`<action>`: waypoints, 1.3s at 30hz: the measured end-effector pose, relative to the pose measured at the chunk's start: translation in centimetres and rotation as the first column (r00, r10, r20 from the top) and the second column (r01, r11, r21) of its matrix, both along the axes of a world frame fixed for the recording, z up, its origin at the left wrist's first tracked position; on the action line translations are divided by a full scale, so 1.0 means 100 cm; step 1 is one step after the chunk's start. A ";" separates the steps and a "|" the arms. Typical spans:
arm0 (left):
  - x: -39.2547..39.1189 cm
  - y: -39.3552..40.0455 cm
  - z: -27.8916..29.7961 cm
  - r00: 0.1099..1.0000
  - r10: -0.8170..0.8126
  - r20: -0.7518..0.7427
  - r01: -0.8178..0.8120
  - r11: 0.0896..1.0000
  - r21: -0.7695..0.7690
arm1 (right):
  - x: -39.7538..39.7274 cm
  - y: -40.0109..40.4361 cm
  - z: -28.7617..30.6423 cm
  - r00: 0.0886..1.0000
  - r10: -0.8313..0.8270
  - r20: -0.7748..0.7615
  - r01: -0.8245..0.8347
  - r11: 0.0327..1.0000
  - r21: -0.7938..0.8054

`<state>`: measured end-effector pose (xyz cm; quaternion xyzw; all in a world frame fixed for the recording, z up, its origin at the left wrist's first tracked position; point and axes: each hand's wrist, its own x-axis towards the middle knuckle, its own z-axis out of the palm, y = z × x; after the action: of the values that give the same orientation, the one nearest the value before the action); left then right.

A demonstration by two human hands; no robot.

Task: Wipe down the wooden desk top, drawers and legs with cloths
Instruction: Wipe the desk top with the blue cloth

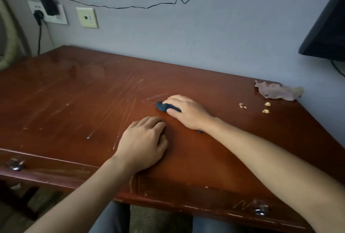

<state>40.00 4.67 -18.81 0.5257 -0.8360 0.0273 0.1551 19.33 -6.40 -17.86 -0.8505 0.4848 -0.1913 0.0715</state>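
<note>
Dark cloth under right hand on desk.

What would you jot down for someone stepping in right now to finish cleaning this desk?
Right hand: holds a small dark cloth against the desk top, near the middle.
Left hand: rests on the wood near the front edge, fingers bent, nothing visible in it.
A second, crumpled brownish cloth lies at the back right corner by the wall; crumbs sit just in front of it.
Done: cannot tell; the left half shows pale streaks and scratches.
Left: sweep up the crumbs, finish the top, then the drawer fronts and legs.
</note>
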 end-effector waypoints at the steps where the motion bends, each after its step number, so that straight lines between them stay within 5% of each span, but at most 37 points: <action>1: -0.002 -0.001 -0.002 1.000 -0.002 0.006 0.002 1.000 0.019 | -0.003 -0.014 -0.001 0.999 -0.043 0.017 0.044 0.999 -0.014; 8: -0.002 0.000 -0.002 1.000 0.001 -0.008 0.000 0.995 0.102 | 0.003 -0.093 -0.001 0.956 -0.291 0.045 0.293 0.955 -0.043; 19: -0.004 0.003 -0.009 0.992 0.128 0.013 -0.128 0.988 0.086 | 0.001 -0.002 -0.006 0.979 0.165 0.121 -0.154 0.984 -0.088; 28: -0.007 0.001 0.004 0.993 0.058 0.100 -0.080 0.970 0.229 | 0.010 -0.152 0.004 0.976 -0.214 0.030 0.216 0.972 -0.093; 39: -0.008 0.003 0.004 0.993 0.077 0.095 -0.099 0.963 0.252 | 0.005 0.012 -0.009 0.983 0.121 0.138 -0.119 0.993 -0.025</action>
<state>39.19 4.99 -18.36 0.5762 -0.8142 -0.0518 0.0491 19.79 -5.24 -18.74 -0.8633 0.4249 -0.2496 0.1093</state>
